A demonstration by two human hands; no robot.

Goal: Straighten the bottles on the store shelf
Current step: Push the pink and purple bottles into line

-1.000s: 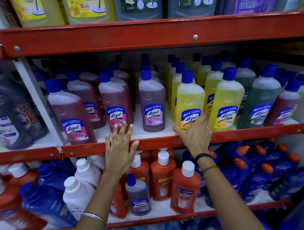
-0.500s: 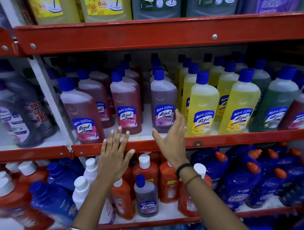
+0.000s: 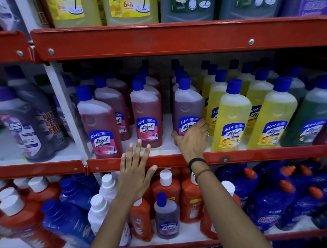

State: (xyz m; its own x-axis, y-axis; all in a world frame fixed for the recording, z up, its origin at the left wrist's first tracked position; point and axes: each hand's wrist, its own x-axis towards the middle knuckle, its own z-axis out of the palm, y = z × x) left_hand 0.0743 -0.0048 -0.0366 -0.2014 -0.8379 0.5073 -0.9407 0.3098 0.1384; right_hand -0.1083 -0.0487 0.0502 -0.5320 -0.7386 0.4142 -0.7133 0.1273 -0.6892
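The right hand wraps its fingers round the base of the purple bottle, which stands near the red shelf edge with bare white shelf in the gap to its left. The left hand hovers open, fingers spread, holding nothing (just before the edge). Three pink bottles and two yellow bottles front the row.
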